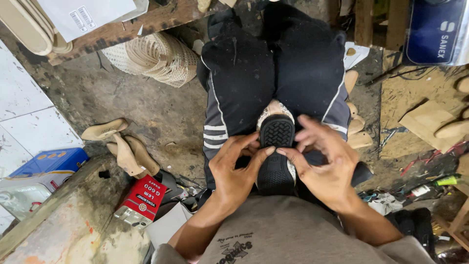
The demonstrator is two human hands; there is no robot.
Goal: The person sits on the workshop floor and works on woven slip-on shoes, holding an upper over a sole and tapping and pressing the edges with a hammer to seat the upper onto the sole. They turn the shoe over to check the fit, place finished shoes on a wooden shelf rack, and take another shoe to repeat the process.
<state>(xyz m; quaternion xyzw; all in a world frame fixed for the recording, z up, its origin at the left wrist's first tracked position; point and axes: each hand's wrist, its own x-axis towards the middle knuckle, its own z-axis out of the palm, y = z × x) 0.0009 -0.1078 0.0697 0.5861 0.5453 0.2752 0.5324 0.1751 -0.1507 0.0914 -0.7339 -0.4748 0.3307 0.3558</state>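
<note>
Shoe [276, 156] sits sole-up on the person's lap, wedged between the thighs of the dark striped trousers [229, 93]; toe points away from the body, heel toward the belly. Black rubber outsole faces the camera, a pale patterned upper shows at the toe end. Knees act as a vice, which likely explains the seated pose: both hands are free to press

Left hand [234, 168]: on the left flank of the shoe, fingers curled in, thumb tip laid across the sole near mid-length. Closed onto the shoe, not wide

Right hand [327, 164]: on the right flank, thumb meeting the left thumb at about the same spot on the sole, remaining fingers spread and partly lifted above the toe area. Half-open grip, contact mainly by thumb and palm side. Looks like thumb pressure on the sole against the upper, judging from the pinch, but can't confirm a glue line from here

Relative to the shoe:
- red adhesive tin [141, 200] lower left, lying on its side on the floor, near enough to reach
- wooden shoe lasts [124, 146] left, loose pile
- stack of woven pale uppers [159, 58] upper left, under a wooden bench edge [122, 29]
- cut pale insole pieces [356, 132] just right of the far knee
- blue box [51, 164] far left
- cardboard scraps [427, 122] far right
</note>
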